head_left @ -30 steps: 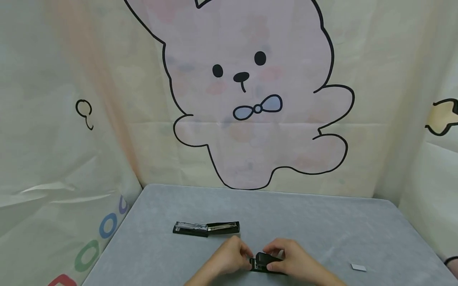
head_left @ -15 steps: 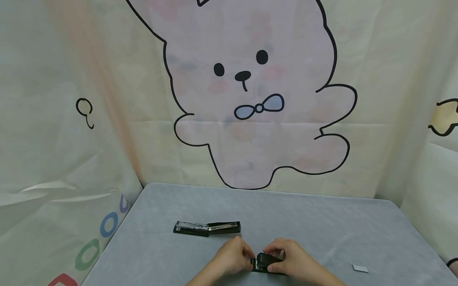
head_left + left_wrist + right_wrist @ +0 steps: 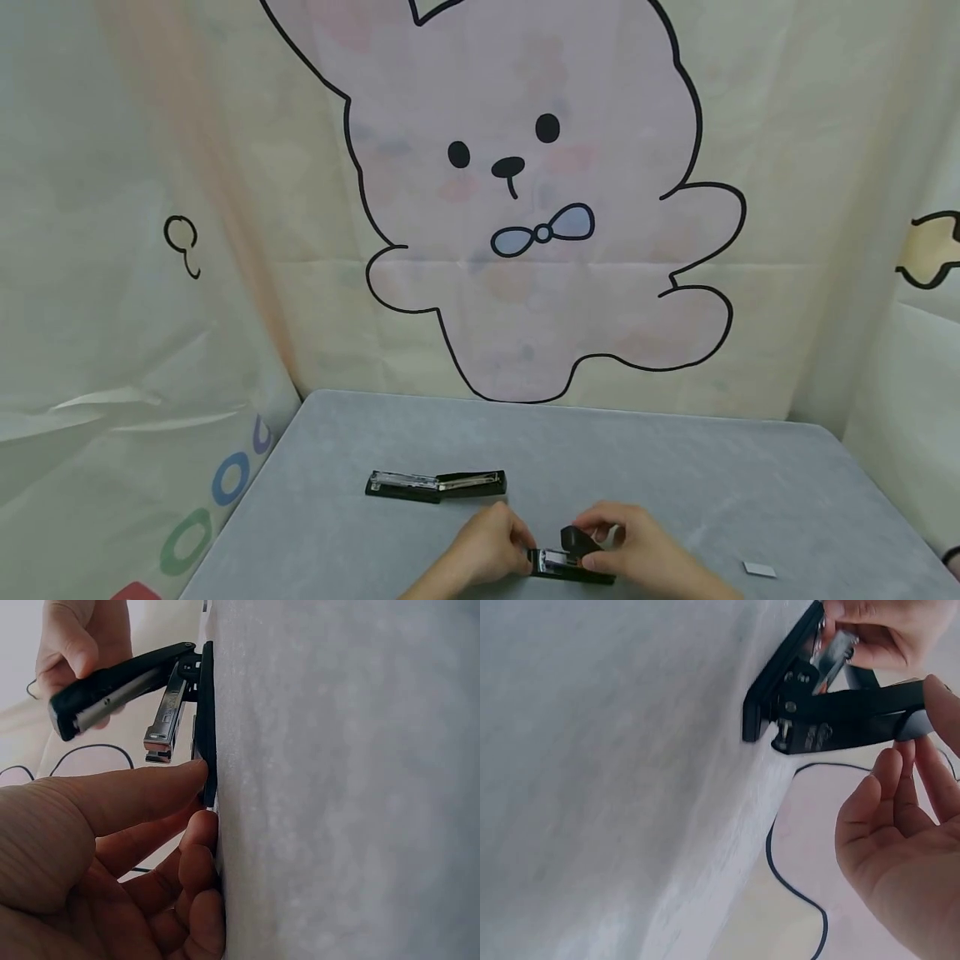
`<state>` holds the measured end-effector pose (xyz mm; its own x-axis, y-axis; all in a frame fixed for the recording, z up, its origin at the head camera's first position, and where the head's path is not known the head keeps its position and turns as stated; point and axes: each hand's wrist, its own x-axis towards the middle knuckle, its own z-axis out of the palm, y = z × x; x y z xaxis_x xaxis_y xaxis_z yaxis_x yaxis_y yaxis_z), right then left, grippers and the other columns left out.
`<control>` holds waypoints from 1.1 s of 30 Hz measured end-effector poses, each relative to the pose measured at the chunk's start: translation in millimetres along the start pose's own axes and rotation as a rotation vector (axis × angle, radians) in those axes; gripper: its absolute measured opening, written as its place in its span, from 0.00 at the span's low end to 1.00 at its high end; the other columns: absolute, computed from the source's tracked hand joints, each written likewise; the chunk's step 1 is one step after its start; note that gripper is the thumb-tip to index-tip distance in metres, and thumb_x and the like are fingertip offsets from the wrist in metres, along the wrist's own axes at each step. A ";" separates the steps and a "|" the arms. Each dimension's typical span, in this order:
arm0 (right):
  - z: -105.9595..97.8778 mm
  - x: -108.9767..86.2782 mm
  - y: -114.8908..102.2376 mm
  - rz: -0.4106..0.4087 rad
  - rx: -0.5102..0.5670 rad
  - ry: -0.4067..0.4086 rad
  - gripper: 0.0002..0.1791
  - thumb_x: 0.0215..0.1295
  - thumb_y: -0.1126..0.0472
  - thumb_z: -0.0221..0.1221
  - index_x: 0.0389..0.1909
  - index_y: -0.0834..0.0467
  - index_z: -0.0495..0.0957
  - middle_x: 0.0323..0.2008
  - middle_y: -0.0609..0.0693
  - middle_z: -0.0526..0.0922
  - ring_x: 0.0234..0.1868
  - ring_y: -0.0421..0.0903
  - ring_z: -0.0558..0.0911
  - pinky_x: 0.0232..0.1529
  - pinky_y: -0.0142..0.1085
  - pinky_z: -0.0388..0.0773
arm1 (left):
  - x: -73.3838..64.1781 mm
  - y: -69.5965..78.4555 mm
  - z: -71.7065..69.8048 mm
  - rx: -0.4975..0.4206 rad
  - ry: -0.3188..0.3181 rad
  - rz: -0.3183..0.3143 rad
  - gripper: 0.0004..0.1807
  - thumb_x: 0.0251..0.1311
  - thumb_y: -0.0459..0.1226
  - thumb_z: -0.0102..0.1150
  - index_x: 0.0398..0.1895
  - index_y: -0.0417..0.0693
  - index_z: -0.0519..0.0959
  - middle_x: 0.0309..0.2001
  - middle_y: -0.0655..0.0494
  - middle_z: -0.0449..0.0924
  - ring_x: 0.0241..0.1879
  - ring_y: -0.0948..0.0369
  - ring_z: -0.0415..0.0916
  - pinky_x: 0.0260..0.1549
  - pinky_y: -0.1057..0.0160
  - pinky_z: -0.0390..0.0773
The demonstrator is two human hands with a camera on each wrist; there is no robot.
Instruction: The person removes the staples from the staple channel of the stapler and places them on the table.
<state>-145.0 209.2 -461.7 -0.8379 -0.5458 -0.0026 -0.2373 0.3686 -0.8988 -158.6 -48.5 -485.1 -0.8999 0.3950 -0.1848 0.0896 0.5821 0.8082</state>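
Observation:
A black stapler [image 3: 555, 565] stands on the table near its front, between my two hands. Its top arm [image 3: 112, 686] is swung up, away from the base and the metal magazine [image 3: 166, 724], as the left wrist view shows. My left hand [image 3: 487, 543] pinches the front end of the base between thumb and fingers. With thumb and fingers, my right hand [image 3: 636, 546] grips the raised top arm [image 3: 862, 709]. Part of that arm is hidden behind the right fingers in the head view.
Farther back to the left, a second black stapler [image 3: 405, 487] lies opened out flat. A small pale strip [image 3: 759, 569] lies at the right of the grey-covered table [image 3: 675, 467]. A printed curtain [image 3: 510, 333] hangs behind.
My right hand has lifted the stapler's top arm up and to the right, baring the magazine. The left hand stays at the base's front end. The head view has shifted slightly.

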 end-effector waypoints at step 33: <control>-54.1 -63.2 32.1 0.079 0.207 -0.004 0.28 0.68 0.70 0.66 0.61 0.83 0.68 0.46 0.52 0.85 0.38 0.40 0.84 0.38 0.35 0.82 | -0.4 -0.5 0.2 -0.012 -0.004 -0.021 0.10 0.42 0.23 0.78 0.26 0.45 0.90 0.17 0.62 0.76 0.20 0.64 0.66 0.24 0.65 0.63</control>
<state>-126.2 296.3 -466.7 -0.8478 -0.5245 -0.0784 -0.0645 0.2486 -0.9665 -158.2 -48.8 -485.6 -0.8997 0.3860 -0.2038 0.0660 0.5818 0.8106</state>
